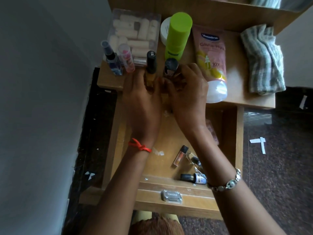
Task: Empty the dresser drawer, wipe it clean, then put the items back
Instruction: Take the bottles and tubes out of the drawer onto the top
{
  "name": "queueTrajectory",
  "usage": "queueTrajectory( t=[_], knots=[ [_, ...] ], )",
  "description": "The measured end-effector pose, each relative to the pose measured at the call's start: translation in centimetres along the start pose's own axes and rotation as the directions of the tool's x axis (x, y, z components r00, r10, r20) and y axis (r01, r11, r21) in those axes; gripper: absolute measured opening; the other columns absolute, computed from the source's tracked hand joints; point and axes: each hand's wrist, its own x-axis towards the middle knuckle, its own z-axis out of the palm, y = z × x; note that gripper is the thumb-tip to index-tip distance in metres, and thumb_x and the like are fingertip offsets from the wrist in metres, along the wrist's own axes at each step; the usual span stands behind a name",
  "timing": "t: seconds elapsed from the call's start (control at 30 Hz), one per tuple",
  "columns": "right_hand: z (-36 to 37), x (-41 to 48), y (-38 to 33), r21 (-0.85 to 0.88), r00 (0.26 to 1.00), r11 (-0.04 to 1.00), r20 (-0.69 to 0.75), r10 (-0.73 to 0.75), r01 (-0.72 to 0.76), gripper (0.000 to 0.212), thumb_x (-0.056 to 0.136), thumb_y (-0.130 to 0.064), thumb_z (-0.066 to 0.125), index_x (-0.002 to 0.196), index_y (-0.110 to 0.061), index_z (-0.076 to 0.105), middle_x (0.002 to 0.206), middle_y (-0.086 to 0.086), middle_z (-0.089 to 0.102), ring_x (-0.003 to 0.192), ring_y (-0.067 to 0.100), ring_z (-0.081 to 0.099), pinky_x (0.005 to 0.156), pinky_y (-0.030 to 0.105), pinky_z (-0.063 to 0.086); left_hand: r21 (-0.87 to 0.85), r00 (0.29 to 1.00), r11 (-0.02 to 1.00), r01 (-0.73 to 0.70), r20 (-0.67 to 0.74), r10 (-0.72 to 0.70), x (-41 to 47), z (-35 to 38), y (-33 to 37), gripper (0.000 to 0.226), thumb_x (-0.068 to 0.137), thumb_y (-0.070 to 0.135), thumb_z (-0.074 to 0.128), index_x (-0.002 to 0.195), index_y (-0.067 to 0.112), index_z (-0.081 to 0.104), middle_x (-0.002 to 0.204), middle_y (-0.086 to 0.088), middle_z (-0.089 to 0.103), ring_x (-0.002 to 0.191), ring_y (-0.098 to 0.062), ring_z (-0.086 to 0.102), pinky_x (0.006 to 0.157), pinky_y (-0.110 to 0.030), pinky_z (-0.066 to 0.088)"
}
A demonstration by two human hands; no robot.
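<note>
The wooden drawer (230, 133) is pulled open below the dresser top (240, 99). My left hand (144, 100) grips a black-capped amber bottle (151, 65) that stands upright at the top's front edge. Beside it, my right hand (188, 89) grips a small bottle with a round black cap (171, 66). In the drawer lie a small clear vial (180, 155), a dark bottle with a blue label (194, 177), a pair of glasses (194, 159) and a pink packet (212, 131) by the right wall. A folded checked cloth (262, 60) lies on the top's right side.
On the dresser top stand a tall green bottle (177, 34), a pink lotion tube (211, 61), a white jar (165, 30), a clear box of rollers (133, 34), a purple spray bottle (112, 60) and a pink tube (126, 60). A wall is at left. Paper scraps (259, 143) dot the dark floor.
</note>
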Motion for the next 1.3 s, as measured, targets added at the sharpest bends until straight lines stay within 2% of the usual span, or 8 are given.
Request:
queueTrajectory(
  t=[0.2,0.37,0.57,0.67,0.77,0.87,1.1,1.3],
  knots=[
    [0.0,0.0,0.4,0.022,0.998,1.000,0.058,-0.010,0.009,0.020,0.076,-0.002,0.069,0.096,-0.001,0.067,0.093,0.011,0.060,0.075,0.012,0.055,0.062,0.010,0.043,-0.004,0.998,0.999,0.039,-0.057,-0.039,0.1,0.3,0.1,0.037,0.077,0.023,0.069,0.102,-0.004,0.061,0.102,-0.023,0.065,0.094,-0.036,0.063,0.074,-0.049,0.054],
    [-2.0,-3.1,0.2,-0.058,0.994,0.997,-0.096,-0.050,0.044,0.014,0.071,0.005,0.067,0.084,0.001,0.063,0.080,0.013,0.063,0.070,0.014,0.055,0.061,0.019,0.042,-0.023,0.999,0.999,0.023,-0.046,-0.024,-2.2,-0.9,0.2,0.038,0.077,0.022,0.071,0.104,0.002,0.054,0.097,-0.004,0.055,0.083,-0.012,0.052,0.073,-0.023,0.048],
    [-2.4,-7.4,3.8,-0.225,0.966,0.959,0.152,0.209,-0.172,0.021,0.074,0.001,0.063,0.095,-0.002,0.066,0.090,0.015,0.066,0.079,0.029,0.064,0.068,0.032,0.051,0.117,0.973,0.991,-0.069,0.229,0.041,-5.9,-0.6,-2.3,0.016,0.074,-0.007,0.059,0.083,0.006,0.061,0.086,-0.011,0.059,0.081,-0.027,0.060,0.072,-0.036,0.050],
    [-1.7,-6.5,6.5,-0.318,0.948,0.912,0.095,0.303,-0.259,0.020,0.076,0.000,0.059,0.096,0.003,0.064,0.099,0.020,0.062,0.087,0.031,0.059,0.069,0.023,0.040,0.171,0.921,0.983,-0.074,0.391,0.001,-5.8,1.4,-3.9,0.028,0.069,-0.012,0.059,0.090,0.004,0.066,0.099,-0.016,0.065,0.095,-0.032,0.060,0.084,-0.024,0.038],
    [-0.6,-5.5,8.0,-0.272,0.923,0.897,0.065,0.380,-0.350,0.015,0.075,-0.014,0.052,0.071,0.000,0.055,0.076,0.014,0.056,0.073,0.022,0.052,0.060,0.028,0.034,0.115,0.870,0.991,-0.069,0.492,0.004,-5.1,3.5,-5.3,0.035,0.074,-0.006,0.059,0.106,0.007,0.064,0.113,-0.014,0.063,0.109,-0.028,0.057,0.089,-0.021,0.037],
    [-0.1,-4.7,8.5,-0.236,0.903,0.876,-0.010,0.430,-0.420,0.012,0.074,-0.006,0.058,0.074,0.006,0.061,0.078,0.022,0.065,0.075,0.033,0.062,0.057,0.028,0.039,0.026,0.845,0.999,-0.023,0.535,0.006,-4.6,5.0,-5.9,0.034,0.078,-0.001,0.061,0.111,0.008,0.063,0.116,-0.013,0.064,0.111,-0.025,0.057,0.091,-0.021,0.039],
    [0.1,-4.7,9.2,-0.232,0.909,0.888,0.039,0.416,-0.397,0.016,0.076,-0.003,0.060,0.091,0.002,0.062,0.097,0.017,0.066,0.087,0.033,0.062,0.063,0.022,0.040,-0.147,0.822,0.986,0.080,0.569,0.018,-4.6,5.2,-6.2,0.031,0.080,0.003,0.061,0.110,0.011,0.062,0.109,-0.008,0.067,0.100,-0.016,0.063,0.085,-0.031,0.051],
    [-1.9,-5.4,5.6,-0.192,0.954,0.943,0.075,0.291,-0.272,0.016,0.076,-0.004,0.068,0.091,-0.003,0.063,0.089,0.014,0.070,0.081,0.026,0.067,0.064,0.027,0.052,-0.158,0.804,0.974,0.165,0.594,-0.040,-4.8,2.8,-5.8,0.030,0.077,0.011,0.065,0.106,0.009,0.060,0.106,-0.007,0.066,0.092,-0.009,0.062,0.078,-0.015,0.048]
  ],
)
